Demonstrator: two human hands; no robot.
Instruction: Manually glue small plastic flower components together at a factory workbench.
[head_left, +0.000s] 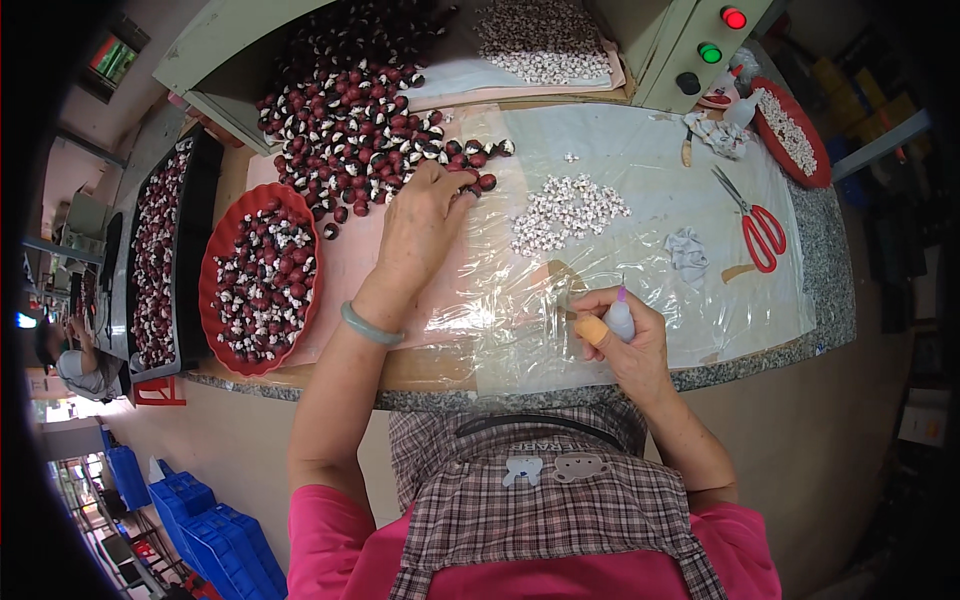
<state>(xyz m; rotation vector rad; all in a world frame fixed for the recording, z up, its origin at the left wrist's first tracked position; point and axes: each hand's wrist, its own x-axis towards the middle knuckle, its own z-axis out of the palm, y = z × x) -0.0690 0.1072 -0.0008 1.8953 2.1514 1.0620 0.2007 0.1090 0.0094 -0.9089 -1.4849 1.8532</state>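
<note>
At the right edge of a heap of small dark red, black and white balls (370,150), my left hand (425,220) reaches in with thumb and fingers pinched at a dark red ball (487,182). My right hand (635,345) is closed round a small clear squeeze bottle (620,320) with a thin purple tip pointing up. A yellowish cover wraps one digit of that hand. Something thin and dark shows by its fingertips, too unclear to name. Beyond the right hand, small white pieces with dark specks (565,210) lie spread on the clear plastic sheet (520,330).
A red scalloped tray (212,290) of mixed pieces stands left, beside a long black tray (200,230). Red-handled scissors (765,238) and a crumpled white cloth (687,252) lie right. A red dish (822,170) holds white pieces. A metal housing (665,60) with lights stands behind.
</note>
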